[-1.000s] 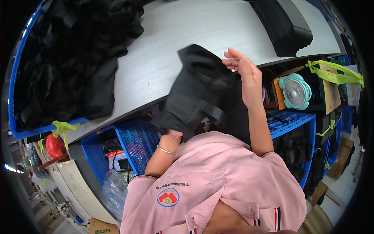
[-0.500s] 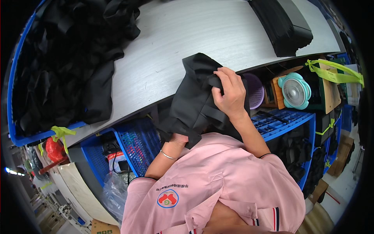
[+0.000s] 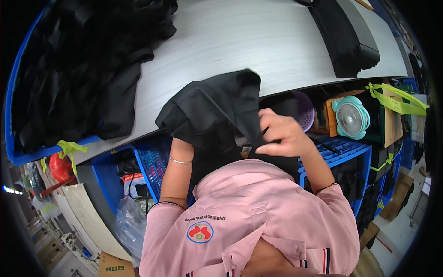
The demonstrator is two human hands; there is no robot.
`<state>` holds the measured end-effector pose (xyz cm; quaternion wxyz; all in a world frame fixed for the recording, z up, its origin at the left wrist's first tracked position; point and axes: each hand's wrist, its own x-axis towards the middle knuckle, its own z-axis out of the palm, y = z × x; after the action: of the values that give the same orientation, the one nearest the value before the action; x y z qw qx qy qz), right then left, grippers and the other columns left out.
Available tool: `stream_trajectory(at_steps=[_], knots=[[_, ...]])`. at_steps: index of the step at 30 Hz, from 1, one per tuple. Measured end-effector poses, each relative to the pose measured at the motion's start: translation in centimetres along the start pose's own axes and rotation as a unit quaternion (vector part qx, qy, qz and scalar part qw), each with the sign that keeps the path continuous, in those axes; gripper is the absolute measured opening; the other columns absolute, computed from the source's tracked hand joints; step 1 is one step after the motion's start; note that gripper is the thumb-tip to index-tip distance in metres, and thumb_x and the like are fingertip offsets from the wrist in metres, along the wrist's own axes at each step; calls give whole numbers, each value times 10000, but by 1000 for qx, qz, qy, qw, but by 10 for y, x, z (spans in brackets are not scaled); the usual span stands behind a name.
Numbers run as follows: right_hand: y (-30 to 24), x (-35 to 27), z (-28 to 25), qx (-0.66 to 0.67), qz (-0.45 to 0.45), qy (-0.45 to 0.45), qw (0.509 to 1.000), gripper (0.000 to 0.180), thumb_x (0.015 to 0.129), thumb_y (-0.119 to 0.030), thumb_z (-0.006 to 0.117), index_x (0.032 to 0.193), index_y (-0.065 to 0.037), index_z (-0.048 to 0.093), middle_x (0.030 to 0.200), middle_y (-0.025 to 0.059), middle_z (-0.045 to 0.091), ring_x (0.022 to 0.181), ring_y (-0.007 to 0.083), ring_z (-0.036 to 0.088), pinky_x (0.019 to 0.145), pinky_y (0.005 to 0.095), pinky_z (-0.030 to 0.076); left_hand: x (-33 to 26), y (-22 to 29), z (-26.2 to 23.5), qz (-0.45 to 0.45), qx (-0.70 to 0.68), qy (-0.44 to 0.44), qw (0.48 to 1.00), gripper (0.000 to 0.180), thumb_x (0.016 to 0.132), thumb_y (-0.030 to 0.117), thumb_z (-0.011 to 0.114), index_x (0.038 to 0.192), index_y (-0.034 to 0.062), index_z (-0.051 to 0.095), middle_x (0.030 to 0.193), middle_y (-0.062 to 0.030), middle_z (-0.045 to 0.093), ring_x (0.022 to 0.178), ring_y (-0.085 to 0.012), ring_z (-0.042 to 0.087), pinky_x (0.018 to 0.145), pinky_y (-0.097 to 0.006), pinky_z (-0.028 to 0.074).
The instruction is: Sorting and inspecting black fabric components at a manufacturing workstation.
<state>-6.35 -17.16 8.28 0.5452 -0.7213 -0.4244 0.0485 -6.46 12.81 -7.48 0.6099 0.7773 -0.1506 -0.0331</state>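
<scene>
While black cloth (image 3: 212,101) mostly hides left hand (image 3: 182,143), right hand (image 3: 285,135) curled at cloth's edge, both grips unclear

The person's left hand (image 3: 183,142), its wrist ringed by a silver bangle (image 3: 180,161), is mostly hidden beneath creased black fabric (image 3: 207,99). The right hand (image 3: 285,136) curls at the fabric's right edge. Beyond, a pale table (image 3: 217,41) bears a blue basket (image 3: 28,159) heaped with black cloth (image 3: 83,69) and a layered black stack (image 3: 344,39).

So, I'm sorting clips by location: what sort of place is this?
Probably a sewing or textile workshop: loose black fabric heaped in a blue crate, a black stack on the pale worktable, and the black fabric piece being handled.
</scene>
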Motion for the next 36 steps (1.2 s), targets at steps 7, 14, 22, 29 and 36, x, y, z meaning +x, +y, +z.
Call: stream_trajectory(at_steps=[7,14,22,29,36], knots=[[51,46,-78,-157,107,257,947,179,854,-89,702,983,17,639,1182,94,612,1104,236,594,947,314,445,60,87,26,-272,-464,195,820,433,1017,130,503,1437,41,446,1443,-112,506,1324,-270,492,1139,-409,392],[82,62,-72,-242,71,482,839,218,978,-160,630,1095,19,671,1149,112,652,1049,207,629,929,311,480,40,119,49,-181,-354,121,910,258,974,47,596,1214,-46,578,1227,-130,618,1133,-226,619,1034,-393,494],[91,23,-2,182,250,420,853,316,1052,-198,490,1187,52,626,1125,119,671,1021,178,657,884,310,535,130,138,21,181,297,232,908,364,768,68,817,1092,49,651,1076,-80,667,929,-180,628,832,-315,512],[116,38,-27,485,253,248,800,371,1046,-242,483,1324,-2,537,991,56,632,885,146,611,718,271,475,152,93,49,-23,12,181,983,233,859,-21,705,1085,27,670,923,8,577,828,-53,528,772,-206,465],[117,54,-23,272,269,184,905,237,950,-180,656,1148,-52,633,936,-9,589,862,75,552,776,233,461,132,85,55,-4,-148,204,968,180,888,-30,655,1061,12,677,897,-5,539,799,-83,519,742,-217,450]])
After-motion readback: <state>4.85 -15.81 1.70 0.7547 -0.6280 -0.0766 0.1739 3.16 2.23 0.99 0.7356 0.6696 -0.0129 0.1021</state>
